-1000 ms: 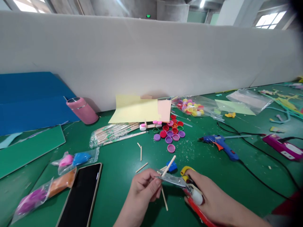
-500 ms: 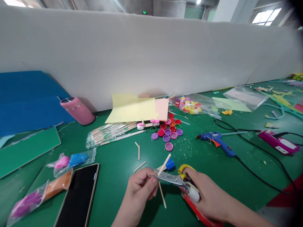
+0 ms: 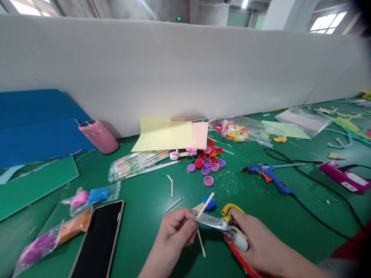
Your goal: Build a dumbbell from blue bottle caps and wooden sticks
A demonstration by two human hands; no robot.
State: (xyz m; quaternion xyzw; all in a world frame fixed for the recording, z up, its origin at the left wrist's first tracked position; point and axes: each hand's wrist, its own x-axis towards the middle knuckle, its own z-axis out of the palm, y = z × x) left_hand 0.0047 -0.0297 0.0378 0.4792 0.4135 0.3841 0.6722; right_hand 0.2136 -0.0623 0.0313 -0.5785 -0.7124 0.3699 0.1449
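My left hand [image 3: 179,236] pinches a thin wooden stick [image 3: 206,204], whose upper end slants up to the right past the fingertips. In my right hand [image 3: 261,239] is a pair of scissors [image 3: 213,221] with red and yellow handles. Its blades lie across the stick just beside my left fingertips; whether they have bitten into it, I cannot tell. Behind the stick is a small blue block-like piece [image 3: 210,203] with more stick pieces against it. Another stick [image 3: 201,242] lies below the blades, and short cut pieces [image 3: 173,205] lie to the upper left.
A phone [image 3: 98,239] and bagged clay [image 3: 55,239] lie left. Bottle caps [image 3: 208,180] are grouped beyond the hands, near a bag of sticks [image 3: 139,164] and a pink bottle [image 3: 99,136]. A blue glue gun [image 3: 268,175] with its cord lies right. A white partition [image 3: 185,69] stands behind.
The camera view has shifted slightly, so everything sits a little farther right and lower. The hands, the stick and the scissors keep nearly the same arrangement.
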